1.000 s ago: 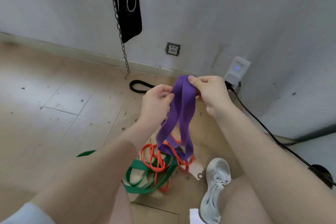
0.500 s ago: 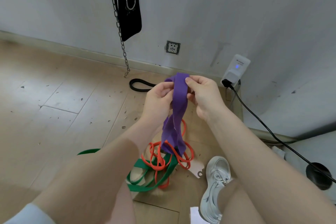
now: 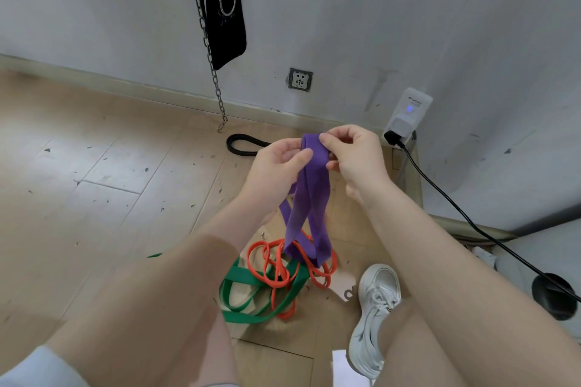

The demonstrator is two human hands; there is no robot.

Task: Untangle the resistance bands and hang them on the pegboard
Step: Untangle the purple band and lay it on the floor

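Two hands meet at frame centre: the left hand (image 3: 276, 166) and, to its right, the right hand (image 3: 355, 157) each pinch the top fold of the purple band (image 3: 309, 198). It hangs down into the orange band (image 3: 283, 273) and green band (image 3: 248, 295) heaped on the floor (image 3: 94, 198), lower centre.

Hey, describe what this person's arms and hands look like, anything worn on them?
Both forearms are bare. The left hand and right hand wear no gloves, rings or watch that the view shows. A pale light-grey sleeve edge shows at the upper left arm, at the lower left corner.
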